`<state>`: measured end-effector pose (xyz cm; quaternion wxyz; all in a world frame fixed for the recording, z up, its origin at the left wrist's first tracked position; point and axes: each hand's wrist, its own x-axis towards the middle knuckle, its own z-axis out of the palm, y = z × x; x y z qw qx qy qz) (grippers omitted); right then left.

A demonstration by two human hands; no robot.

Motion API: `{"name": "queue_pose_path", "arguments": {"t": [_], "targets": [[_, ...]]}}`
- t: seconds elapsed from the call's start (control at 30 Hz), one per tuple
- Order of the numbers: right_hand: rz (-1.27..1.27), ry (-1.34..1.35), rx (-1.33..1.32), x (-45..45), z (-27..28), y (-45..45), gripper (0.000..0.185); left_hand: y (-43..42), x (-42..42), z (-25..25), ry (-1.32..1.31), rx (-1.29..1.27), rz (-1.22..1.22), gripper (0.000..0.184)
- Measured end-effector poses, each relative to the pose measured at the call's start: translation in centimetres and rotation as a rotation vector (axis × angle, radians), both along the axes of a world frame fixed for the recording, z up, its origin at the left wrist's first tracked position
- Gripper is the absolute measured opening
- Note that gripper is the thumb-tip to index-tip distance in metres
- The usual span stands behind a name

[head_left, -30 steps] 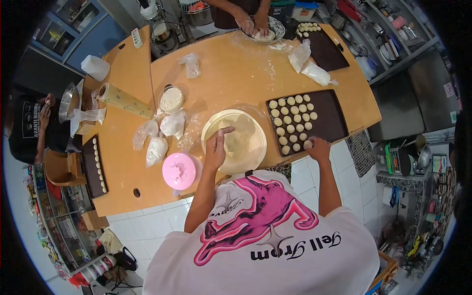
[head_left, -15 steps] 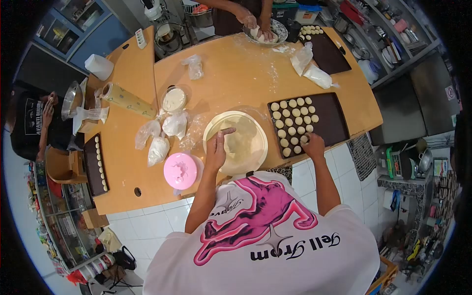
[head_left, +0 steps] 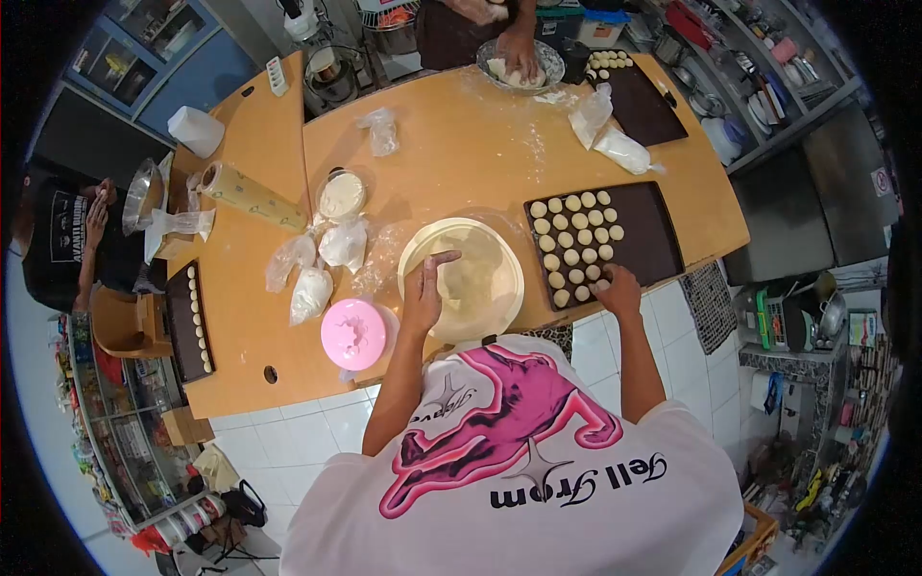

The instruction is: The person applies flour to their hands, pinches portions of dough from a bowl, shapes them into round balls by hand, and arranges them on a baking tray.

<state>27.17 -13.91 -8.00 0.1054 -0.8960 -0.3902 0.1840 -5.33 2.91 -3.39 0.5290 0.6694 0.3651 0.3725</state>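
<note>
My left hand (head_left: pixel 423 293) is at the left side of a large cream bowl (head_left: pixel 511 293), fingers apart and holding nothing, with one finger reaching over the bowl. The bottom of the bowl looks pale and floury. My right hand (head_left: pixel 619 291) is at the near edge of a dark baking tray (head_left: pixel 653 235), its fingers closed around what looks like a pale dough ball, mostly hidden by them. Rows of round dough balls (head_left: pixel 571 256) fill the left part of that tray. Just beyond my fingertips sits another ball (head_left: pixel 593 273).
A pink lid-like item (head_left: pixel 352 334), flour bags (head_left: pixel 310 295), a tub of white powder (head_left: pixel 341 196) and a film roll (head_left: pixel 252 196) stand on the left. Across the table, a co-worker's hand (head_left: pixel 519 60) works dough in a bowl (head_left: pixel 549 65). Another person stands far left.
My right hand has drawn back slightly towards me, uncovering a ball on the tray. My left hand stays put. One of the co-worker's hands has lifted away from the dough bowl.
</note>
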Motion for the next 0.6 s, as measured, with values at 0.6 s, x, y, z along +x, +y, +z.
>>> {"name": "queue_pose_path", "arguments": {"t": [0.6], "targets": [[0.079,-0.253,-0.181,-0.1,-1.8,-1.1,0.041,0.1,-0.1,-0.4,-0.003,-0.013,-0.014,0.056]]}}
